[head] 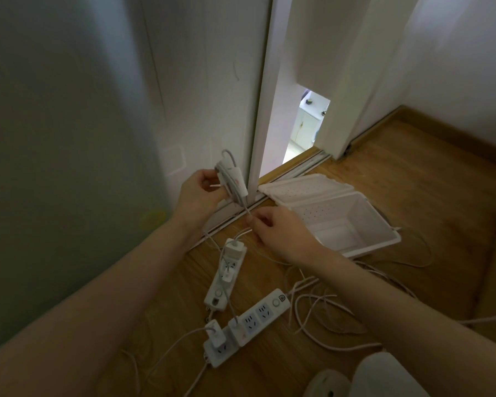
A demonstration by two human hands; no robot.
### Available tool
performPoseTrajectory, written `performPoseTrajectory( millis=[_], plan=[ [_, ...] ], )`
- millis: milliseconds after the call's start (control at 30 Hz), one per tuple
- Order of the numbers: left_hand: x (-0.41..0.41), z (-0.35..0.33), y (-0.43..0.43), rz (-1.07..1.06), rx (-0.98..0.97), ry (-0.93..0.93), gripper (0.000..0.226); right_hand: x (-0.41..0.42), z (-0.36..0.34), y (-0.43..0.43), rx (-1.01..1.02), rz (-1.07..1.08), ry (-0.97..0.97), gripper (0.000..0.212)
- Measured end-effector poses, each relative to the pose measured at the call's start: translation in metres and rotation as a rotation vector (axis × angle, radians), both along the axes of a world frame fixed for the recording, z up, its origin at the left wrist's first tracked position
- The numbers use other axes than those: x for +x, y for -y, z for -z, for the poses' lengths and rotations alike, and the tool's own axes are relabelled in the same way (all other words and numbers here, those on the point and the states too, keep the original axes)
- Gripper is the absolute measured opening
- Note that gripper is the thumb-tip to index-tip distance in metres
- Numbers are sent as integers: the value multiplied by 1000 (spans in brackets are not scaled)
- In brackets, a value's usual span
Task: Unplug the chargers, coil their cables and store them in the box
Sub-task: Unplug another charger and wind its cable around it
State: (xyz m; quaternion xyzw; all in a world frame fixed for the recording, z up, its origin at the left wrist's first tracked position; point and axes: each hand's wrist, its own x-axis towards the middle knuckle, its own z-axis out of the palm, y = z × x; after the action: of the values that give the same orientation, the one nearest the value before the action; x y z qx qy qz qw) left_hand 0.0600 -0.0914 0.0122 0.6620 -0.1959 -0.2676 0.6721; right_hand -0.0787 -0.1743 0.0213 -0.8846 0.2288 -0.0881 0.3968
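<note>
Currently coiling one charger's cable, with the open box beside the hands.

Wooden floor [413, 173] carries the white box [364, 213], lid back, just right of the hands. Three power strips [262, 312] lie nearer, with plugged chargers [235, 250] in them. Left hand [199, 194] grips the charger [235, 183], cable wound round it. Right hand [278, 229] pinches the loose cable [247, 214] below. Risk, judged: the trailing run crosses strips and tangled leads, so a pull could snag, drag a strip, or slacken the wraps.

White charger [232, 179], cable [248, 212] partly wound round it, raised upright, open white box [364, 222] on floor nearby
</note>
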Motion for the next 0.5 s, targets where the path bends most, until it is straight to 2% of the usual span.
performPoseTrajectory(
  millis=[67, 167, 267, 333, 433, 500],
  plan=[
    [5, -2, 1, 12, 70, 178, 25, -1, -1, 1, 9, -11, -38, 31],
    [13, -3, 2, -8, 135, 328, 32, -2, -3, 4, -7, -14, -59, 35],
    [18, 0, -3, -40, 234, 566, 22, -2, -11, 4, -10, -31, -47, 30],
    [12, 1, -8, 68, 265, 688, 16, -2, -16, 7, -31, -49, -42, 27],
    [-1, -2, -9, 273, 449, 969, 9, -4, -23, 12, -81, -90, -79, 30],
    [-7, -7, -8, 404, 551, 1049, 8, -7, -27, 15, -129, -103, -100, 31]
  ],
)
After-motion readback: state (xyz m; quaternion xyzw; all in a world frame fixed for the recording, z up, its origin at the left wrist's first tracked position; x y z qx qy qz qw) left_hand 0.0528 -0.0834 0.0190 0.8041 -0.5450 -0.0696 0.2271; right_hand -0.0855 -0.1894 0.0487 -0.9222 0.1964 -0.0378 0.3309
